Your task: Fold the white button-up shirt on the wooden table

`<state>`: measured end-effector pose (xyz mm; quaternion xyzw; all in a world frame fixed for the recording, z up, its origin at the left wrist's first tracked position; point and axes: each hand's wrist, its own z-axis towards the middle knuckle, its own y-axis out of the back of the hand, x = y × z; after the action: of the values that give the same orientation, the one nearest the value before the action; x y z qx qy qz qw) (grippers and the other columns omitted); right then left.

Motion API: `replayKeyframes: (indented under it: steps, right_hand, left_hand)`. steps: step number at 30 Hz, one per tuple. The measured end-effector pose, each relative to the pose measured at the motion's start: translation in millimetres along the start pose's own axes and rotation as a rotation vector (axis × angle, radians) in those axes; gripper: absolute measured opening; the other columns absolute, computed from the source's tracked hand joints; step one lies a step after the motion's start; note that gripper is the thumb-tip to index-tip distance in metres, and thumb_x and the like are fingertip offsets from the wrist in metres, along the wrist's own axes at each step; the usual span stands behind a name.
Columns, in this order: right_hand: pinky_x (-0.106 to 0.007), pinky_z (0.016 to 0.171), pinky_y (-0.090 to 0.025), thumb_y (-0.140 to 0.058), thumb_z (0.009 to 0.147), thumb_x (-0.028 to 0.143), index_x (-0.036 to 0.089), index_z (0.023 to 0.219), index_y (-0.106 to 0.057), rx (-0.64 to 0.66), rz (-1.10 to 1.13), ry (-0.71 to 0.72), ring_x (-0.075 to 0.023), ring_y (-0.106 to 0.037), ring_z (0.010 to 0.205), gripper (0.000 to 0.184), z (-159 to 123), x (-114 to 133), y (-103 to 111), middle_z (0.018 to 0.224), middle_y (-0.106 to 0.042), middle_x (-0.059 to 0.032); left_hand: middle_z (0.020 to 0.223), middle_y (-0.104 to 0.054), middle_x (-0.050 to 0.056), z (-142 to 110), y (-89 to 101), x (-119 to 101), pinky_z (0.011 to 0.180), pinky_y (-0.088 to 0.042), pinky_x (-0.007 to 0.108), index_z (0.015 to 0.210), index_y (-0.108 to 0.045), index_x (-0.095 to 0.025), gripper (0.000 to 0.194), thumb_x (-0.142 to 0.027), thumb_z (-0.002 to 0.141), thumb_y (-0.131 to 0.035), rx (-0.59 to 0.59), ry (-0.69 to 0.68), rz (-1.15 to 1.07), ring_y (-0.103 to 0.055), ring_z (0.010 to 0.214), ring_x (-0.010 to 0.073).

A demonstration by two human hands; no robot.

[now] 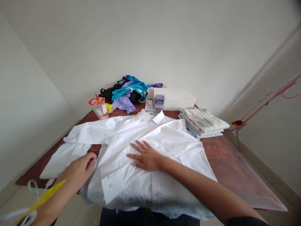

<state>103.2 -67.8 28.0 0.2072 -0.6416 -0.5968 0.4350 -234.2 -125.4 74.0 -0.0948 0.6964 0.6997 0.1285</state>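
A white button-up shirt (pixel 150 135) lies front up, its collar toward the wall. The sleeve on the right is folded diagonally across the front, with its buttoned cuff (pixel 115 185) at the lower left. The other sleeve (pixel 94 130) stretches out left, and more white cloth (pixel 67 157) lies just below it. My right hand (pixel 147 156) presses flat on the folded sleeve, fingers spread. Beside the shirt's left edge, my left hand (pixel 81 166) is loosely curled, with nothing visible in it. Its fingertips are partly hidden.
A brown table (pixel 235 169) carries everything. At the back are a heap of clothes (pixel 133 89), a white box (pixel 176 97) and a plastic cup (pixel 101 108) with a straw. Folded clothes (pixel 203 122) are stacked at right. A pink rack (pixel 270 97) stands beyond the right edge.
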Motion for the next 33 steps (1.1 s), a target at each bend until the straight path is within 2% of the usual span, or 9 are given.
replayKeyframes:
  steps: [3,5,8,11,14,18,25,29,33]
  right_hand:
    - [-0.063,0.127,-0.016,-0.04,0.108,0.058,0.041,0.158,-0.043,-0.008,0.008,0.008,-0.0362,-0.012,0.161,0.053,0.0,1.3,0.8,0.175,-0.019,-0.006]
    - [-0.062,0.127,-0.018,-0.041,0.108,0.058,0.041,0.157,-0.046,-0.023,0.007,0.008,-0.0353,-0.014,0.161,0.052,-1.0,2.7,2.4,0.174,-0.021,-0.006]
    - [-0.059,0.127,-0.02,-0.044,0.107,0.057,0.038,0.155,-0.05,-0.054,0.012,0.001,-0.0335,-0.021,0.16,0.052,-3.1,4.2,5.1,0.173,-0.027,-0.0068]
    - [-0.058,0.128,-0.021,-0.046,0.106,0.057,0.034,0.154,-0.052,-0.055,0.031,-0.003,-0.0324,-0.025,0.159,0.053,-4.4,3.6,6.7,0.172,-0.03,-0.0082]
    - [-0.058,0.128,-0.019,-0.045,0.106,0.057,0.033,0.154,-0.051,-0.035,0.053,-0.009,-0.0313,-0.023,0.159,0.054,-4.9,2.1,7.4,0.172,-0.03,-0.0086]
    - [-0.057,0.129,-0.018,-0.044,0.107,0.058,0.031,0.154,-0.051,-0.029,0.076,-0.013,-0.0302,-0.023,0.16,0.055,-5.7,1.4,8.7,0.171,-0.031,-0.0092]
    - [-0.057,0.129,-0.018,-0.047,0.106,0.057,0.032,0.155,-0.05,0.002,0.097,-0.042,-0.0301,-0.022,0.16,0.055,-4.9,2.2,11.4,0.173,-0.028,-0.0068]
    - [-0.057,0.129,-0.017,-0.047,0.106,0.057,0.033,0.155,-0.05,0.013,0.111,-0.059,-0.0302,-0.022,0.16,0.055,-4.2,3.2,11.7,0.173,-0.027,-0.0051]
    - [-0.055,0.13,-0.015,-0.047,0.106,0.058,0.033,0.155,-0.049,0.016,0.121,-0.064,-0.0293,-0.021,0.16,0.055,-4.1,4.7,12.5,0.173,-0.027,-0.0048]
  left_hand:
    - [0.103,-0.077,0.008,31.9,29.8,-44.7,0.083,-0.055,0.037,0.109,-0.062,-0.025,0.033,-0.048,0.098,-0.042,-0.124,-0.104,-0.084,-0.072,0.091,0.0286]
    - [0.114,-0.076,0.008,67.3,35.6,-80.9,0.085,-0.057,0.034,0.11,-0.066,-0.024,0.033,-0.048,0.097,-0.047,-0.11,-0.223,-0.217,-0.071,0.102,0.0276]
    - [0.128,-0.072,0.009,133.9,17.8,-124.9,0.092,-0.058,0.034,0.118,-0.067,-0.021,0.032,-0.038,0.1,-0.047,-0.089,-0.425,-0.356,-0.068,0.114,0.0257]
    - [0.136,-0.067,0.012,197.3,-16.6,-145.8,0.11,-0.048,0.037,0.125,-0.064,-0.017,0.035,-0.02,0.099,-0.041,-0.157,-0.485,-0.226,-0.062,0.128,0.0238]
    - [0.142,-0.062,0.02,237.0,-45.7,-145.1,0.113,-0.044,0.042,0.134,-0.061,-0.012,0.041,-0.013,0.096,-0.045,-0.135,-0.377,-0.086,-0.058,0.133,0.0288]
    - [0.134,-0.067,0.023,251.6,-59.5,-124.9,0.105,-0.046,0.041,0.129,-0.065,-0.008,0.039,-0.01,0.094,-0.05,-0.053,-0.311,-0.059,-0.063,0.125,0.0309]
    - [0.126,-0.072,0.017,256.9,-43.8,-90.7,0.095,-0.043,0.026,0.125,-0.07,-0.002,0.043,-0.016,0.099,-0.037,0.018,-0.348,-0.067,-0.066,0.115,0.0195]
    - [0.117,-0.076,0.012,267.8,-37.6,-78.4,0.086,-0.045,0.024,0.118,-0.073,-0.006,0.039,-0.035,0.094,-0.062,0.053,-0.278,-0.051,-0.068,0.103,0.0193]
    - [0.107,-0.078,0.008,283.0,-30.9,-78.7,0.084,-0.047,0.026,0.097,-0.077,-0.017,0.027,-0.033,0.077,-0.085,0.043,-0.141,-0.022,-0.069,0.095,0.0209]
